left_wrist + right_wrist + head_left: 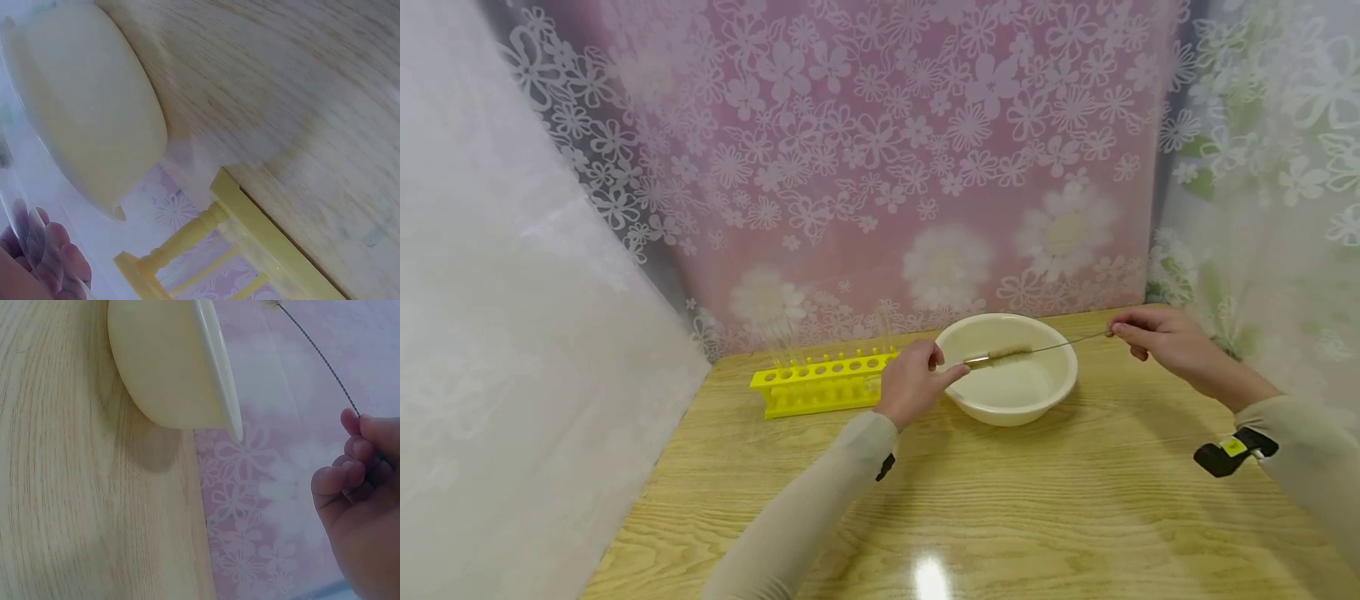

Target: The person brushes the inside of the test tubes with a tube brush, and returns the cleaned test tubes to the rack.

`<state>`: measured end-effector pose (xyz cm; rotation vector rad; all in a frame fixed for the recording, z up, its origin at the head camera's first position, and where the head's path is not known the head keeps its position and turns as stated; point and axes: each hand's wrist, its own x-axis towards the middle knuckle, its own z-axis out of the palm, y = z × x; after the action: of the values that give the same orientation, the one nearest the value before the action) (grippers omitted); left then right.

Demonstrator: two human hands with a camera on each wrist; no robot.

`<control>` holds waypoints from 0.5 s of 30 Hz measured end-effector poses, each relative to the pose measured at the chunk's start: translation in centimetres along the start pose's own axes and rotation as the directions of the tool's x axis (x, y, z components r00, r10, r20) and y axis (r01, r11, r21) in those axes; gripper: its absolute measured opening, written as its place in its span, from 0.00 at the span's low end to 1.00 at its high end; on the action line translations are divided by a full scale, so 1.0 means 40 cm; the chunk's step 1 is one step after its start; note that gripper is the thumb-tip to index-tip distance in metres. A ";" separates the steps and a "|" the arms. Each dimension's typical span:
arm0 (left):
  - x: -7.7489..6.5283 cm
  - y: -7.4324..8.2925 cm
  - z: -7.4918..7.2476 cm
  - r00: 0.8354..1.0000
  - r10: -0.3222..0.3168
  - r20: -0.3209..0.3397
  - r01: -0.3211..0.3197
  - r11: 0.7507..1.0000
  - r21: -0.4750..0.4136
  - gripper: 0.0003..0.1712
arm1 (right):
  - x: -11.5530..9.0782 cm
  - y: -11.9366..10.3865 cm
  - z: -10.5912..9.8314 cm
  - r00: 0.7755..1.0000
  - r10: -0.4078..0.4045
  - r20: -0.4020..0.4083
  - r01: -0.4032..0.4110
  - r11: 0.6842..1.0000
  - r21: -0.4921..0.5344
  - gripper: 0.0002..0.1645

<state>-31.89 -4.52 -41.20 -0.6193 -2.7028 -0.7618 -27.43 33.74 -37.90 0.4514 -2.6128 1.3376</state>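
Note:
Over the cream basin (1007, 410), my left hand (916, 379) holds a clear test tube (976, 361), much of which the fingers hide in the head view. The left wrist view shows the see-through glass in front of curled fingers (70, 265). My right hand (1168, 343) pinches the twisted wire end of a test tube brush (1011, 353). Its tan bristles lie in line with the tube, above the basin; how far they are inside the glass I cannot tell. The wire handle (322, 359) bends slightly in the right wrist view.
A yellow test tube rack (820, 408) stands left of the basin, with clear tubes upright at both its ends. The wooden table (1000, 500) meets a flowered pink curtain (880, 167) behind, and pale sheets hang at both sides.

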 end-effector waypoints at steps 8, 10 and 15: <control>-0.010 0.013 -0.006 1.000 0.024 -0.015 -0.024 0.999 0.025 0.30 | 0.016 -0.006 0.030 0.999 0.014 0.041 -0.014 1.000 0.008 0.19; -0.014 0.018 -0.009 0.999 0.030 -0.025 -0.029 0.999 0.039 0.29 | 0.019 -0.011 0.039 0.998 0.027 0.051 -0.028 1.000 0.014 0.19; -0.019 0.026 -0.012 0.998 0.046 -0.040 -0.043 0.997 0.064 0.26 | 0.025 -0.021 0.061 0.997 0.028 0.068 -0.030 0.999 0.030 0.19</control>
<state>-30.66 -4.23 -40.61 -0.6397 -2.6552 -0.6673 -28.10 31.10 -38.42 0.4723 -2.6659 1.3976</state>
